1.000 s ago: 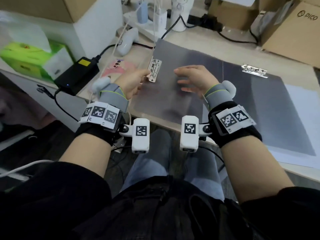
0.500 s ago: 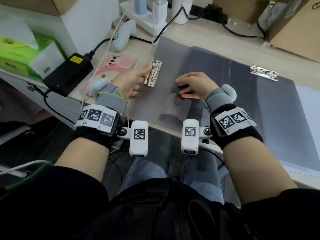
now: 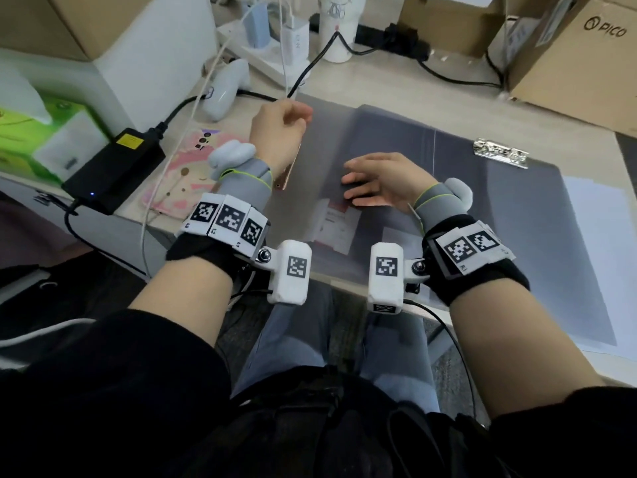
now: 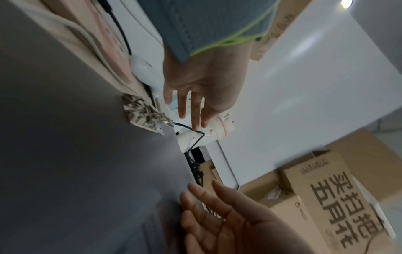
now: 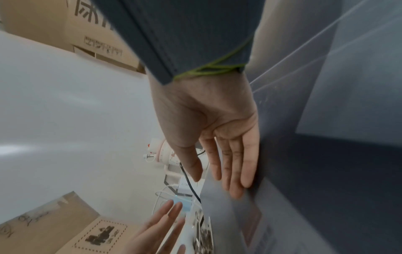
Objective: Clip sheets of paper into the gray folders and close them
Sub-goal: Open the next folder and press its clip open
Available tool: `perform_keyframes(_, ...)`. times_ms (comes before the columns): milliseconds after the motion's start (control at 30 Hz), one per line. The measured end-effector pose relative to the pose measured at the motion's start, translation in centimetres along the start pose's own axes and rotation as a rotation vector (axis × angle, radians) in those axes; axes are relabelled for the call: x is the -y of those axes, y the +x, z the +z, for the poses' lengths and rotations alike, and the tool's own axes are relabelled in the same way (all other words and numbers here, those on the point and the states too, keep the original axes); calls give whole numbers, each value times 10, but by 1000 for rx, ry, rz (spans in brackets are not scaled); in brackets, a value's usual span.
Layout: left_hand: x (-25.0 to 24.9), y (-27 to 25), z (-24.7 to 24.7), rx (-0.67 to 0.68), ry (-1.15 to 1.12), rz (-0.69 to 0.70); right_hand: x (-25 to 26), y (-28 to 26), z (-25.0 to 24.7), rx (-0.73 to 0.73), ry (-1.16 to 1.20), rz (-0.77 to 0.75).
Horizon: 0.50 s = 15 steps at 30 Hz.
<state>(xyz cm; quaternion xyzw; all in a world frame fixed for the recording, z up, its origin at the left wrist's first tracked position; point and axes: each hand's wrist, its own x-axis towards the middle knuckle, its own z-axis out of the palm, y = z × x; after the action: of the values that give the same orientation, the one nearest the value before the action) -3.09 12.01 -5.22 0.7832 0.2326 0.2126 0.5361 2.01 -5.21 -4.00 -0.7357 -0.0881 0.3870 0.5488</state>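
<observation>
The gray folder [image 3: 517,236] lies open on the counter [image 3: 396,94]. Its metal clip [image 3: 287,170] shows edge-on at nine o'clock from the right hand [image 3: 382,182]. That hand's grip is wide, fingers flat on the inner leaf. The left hand [image 3: 279,132] holds nothing, fingers straight in its wrist view; whether it touches the seemingly tilted flap is unclear. Closing well likely means pinning with the right palm until the flap swings over, then sliding out toward three o'clock.

folder [image 3: 379,139] mid-desk | clip [image 3: 501,153] on its right | adapter [image 3: 113,169] left
</observation>
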Motion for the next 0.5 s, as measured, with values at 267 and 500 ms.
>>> perform_keyframes(267,-33,3,78,287,44,92,-9,-14,-73,-268,41,-56)
perform_keyframes(500,-47,8,162,445,150,62,-31,-19,-148,-575,-14,17)
